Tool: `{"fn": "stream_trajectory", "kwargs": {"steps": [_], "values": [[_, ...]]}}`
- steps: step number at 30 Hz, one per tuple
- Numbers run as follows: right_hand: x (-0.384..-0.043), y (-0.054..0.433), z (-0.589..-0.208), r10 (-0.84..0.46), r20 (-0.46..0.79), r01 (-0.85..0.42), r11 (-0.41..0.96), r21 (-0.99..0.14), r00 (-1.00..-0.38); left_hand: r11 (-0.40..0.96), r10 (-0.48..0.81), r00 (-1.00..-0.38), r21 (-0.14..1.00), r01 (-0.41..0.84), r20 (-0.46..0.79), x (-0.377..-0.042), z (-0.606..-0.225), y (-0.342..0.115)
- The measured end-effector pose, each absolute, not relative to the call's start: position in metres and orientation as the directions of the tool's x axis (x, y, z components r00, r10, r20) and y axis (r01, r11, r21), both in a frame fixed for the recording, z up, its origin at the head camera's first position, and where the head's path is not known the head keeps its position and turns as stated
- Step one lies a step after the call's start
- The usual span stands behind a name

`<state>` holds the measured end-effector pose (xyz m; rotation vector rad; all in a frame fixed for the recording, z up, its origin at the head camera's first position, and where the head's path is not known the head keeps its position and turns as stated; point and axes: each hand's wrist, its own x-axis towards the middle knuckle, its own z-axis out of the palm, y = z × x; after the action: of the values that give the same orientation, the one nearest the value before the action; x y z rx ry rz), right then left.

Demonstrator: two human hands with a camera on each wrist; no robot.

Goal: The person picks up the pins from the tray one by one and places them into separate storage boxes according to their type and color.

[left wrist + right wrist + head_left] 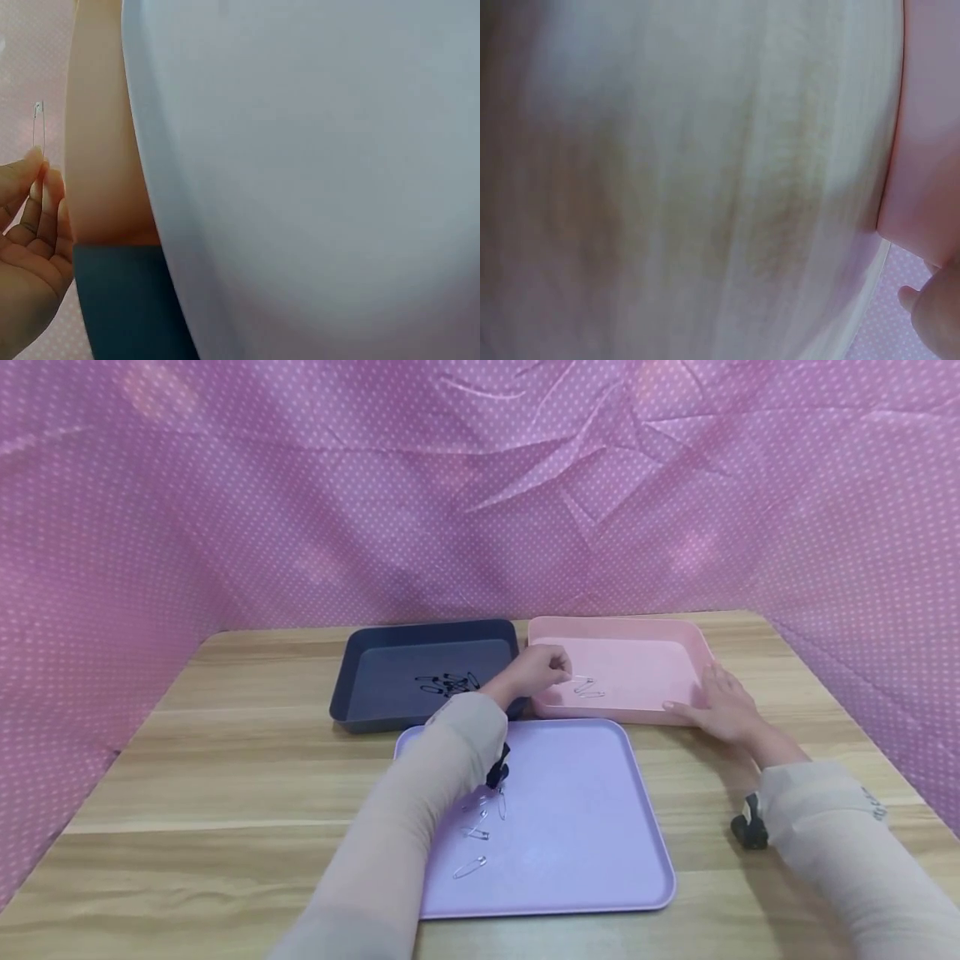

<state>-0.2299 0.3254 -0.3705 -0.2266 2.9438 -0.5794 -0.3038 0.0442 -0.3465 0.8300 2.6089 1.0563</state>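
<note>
My left hand [542, 668] is over the left end of the pink tray [656, 717], its thumb and fingertip pinching a silver safety pin [39, 127]. The pin's capped end points away from the fingers in the left wrist view. Close by, a few silver safety pins [591, 695] lie in the pink tray. At that tray's front right corner rests my right hand [723, 706], fingers along the outer side and thumb over the front rim. More silver safety pins [470, 867] lie on the left part of the lavender tray [570, 835], some of them behind the left sleeve.
A dark grey tray [375, 693] stands left of the pink one, with several black safety pins [450, 685] in it; the left forearm crosses its front right corner. All trays sit on a wooden table [225, 777]. Pink dotted cloth [375, 510] hangs around the table's back and sides.
</note>
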Motion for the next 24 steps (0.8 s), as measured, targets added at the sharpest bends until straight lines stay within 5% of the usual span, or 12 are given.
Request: {"fn": "stream_trajectory", "kwargs": {"steps": [16, 24], "values": [[-0.233, 0.328, -0.372, -0.16, -0.098, -0.111, 0.915, -0.387, -0.982, 0.65, 0.492, -0.87, 0.676, 0.348, -0.025, -0.317, -0.359, 0.073], [-0.232, 0.328, -0.375, -0.157, -0.089, -0.11, 0.911, -0.398, -0.984, 0.727, 0.461, -0.887, 0.579, 0.369, -0.014, -0.32, -0.369, 0.084]]}}
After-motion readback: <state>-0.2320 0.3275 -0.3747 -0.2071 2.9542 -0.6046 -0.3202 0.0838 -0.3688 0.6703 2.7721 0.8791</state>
